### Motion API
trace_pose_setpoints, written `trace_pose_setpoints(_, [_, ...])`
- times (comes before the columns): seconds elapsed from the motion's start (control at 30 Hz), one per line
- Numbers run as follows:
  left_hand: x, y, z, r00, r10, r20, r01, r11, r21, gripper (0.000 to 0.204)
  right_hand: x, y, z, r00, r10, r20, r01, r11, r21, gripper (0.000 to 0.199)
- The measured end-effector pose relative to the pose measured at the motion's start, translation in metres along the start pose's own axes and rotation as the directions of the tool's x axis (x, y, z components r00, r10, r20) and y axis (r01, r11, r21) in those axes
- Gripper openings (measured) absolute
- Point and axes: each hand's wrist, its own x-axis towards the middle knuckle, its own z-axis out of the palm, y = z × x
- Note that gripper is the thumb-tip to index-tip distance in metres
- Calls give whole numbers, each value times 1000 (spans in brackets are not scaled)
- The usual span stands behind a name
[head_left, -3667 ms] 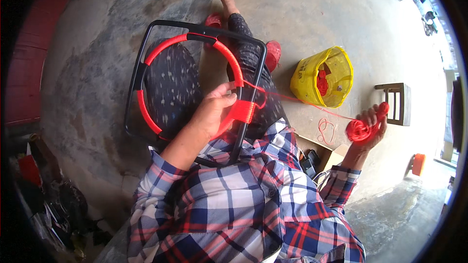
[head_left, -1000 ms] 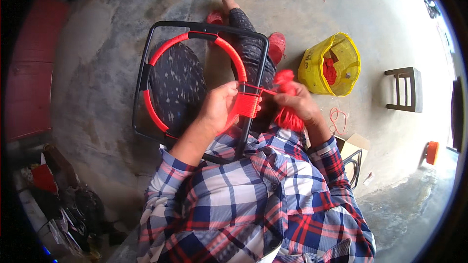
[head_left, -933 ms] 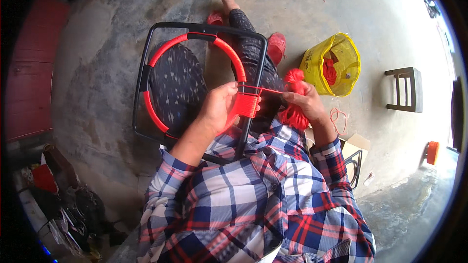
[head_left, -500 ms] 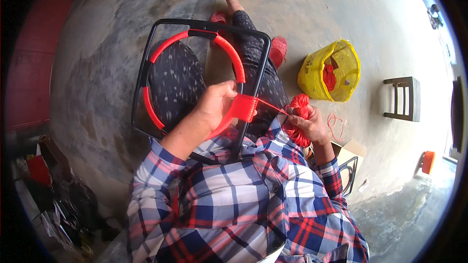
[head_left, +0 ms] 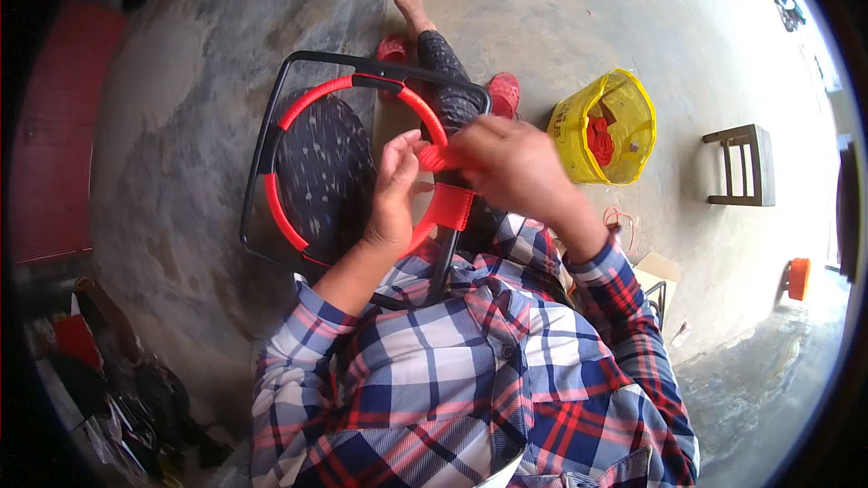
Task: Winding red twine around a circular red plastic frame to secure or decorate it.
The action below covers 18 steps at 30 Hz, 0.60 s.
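Note:
A black metal frame (head_left: 251, 183) rests across my lap, with a ring (head_left: 425, 110) inside it wrapped in red cord over several stretches. Close-set turns of red cord (head_left: 448, 208) bind the ring to the frame's right bar. My right hand (head_left: 523, 167), blurred, is above that bar and grips a bundle of red cord (head_left: 438, 159), whose end pokes over the ring's opening. Facing it from inside the ring, my left hand (head_left: 393, 199) has its fingers apart near the bundle's end; whether they touch it is unclear. My right hand hides most of the bundle.
Right of my legs stands a yellow bucket (head_left: 558, 131) with red cord (head_left: 599, 140) inside. Farther right is a small dark stool (head_left: 762, 165). A cardboard box (head_left: 658, 268) lies by my right elbow. Red shoes (head_left: 504, 92) are near my feet; clutter (head_left: 136, 398) sits at lower left.
My right hand has carried the cord bundle leftward to the ring. My left hand has let go of the ring by the wrapped joint and opened its fingers.

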Motion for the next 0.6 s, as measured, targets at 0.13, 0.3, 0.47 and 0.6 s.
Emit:
trace_pose_setpoints(0.13, [7, -11, -13, 984, 167, 57, -177, 947, 268, 37, 8, -3, 19, 964, 24, -265, -75, 980, -184, 56])
trace_pose_setpoints(0.3, [8, -11, -16, 997, -73, -22, 73, 997, -24, 39, -37, 29, 39, 915, 236, -328, -252, 968, -5, 44])
trace_pose_setpoints(0.47, [12, -16, -21, 947, -298, 117, 300, 954, -1, 42, -45, 20, 65, 969, 240, -65, -207, 924, 322, 35])
trace_pose_setpoints(0.6, [13, -15, -18, 923, -340, 182, 362, 927, -101, 25, -52, 29, 65, 957, 271, -104, -212, 896, 390, 32])
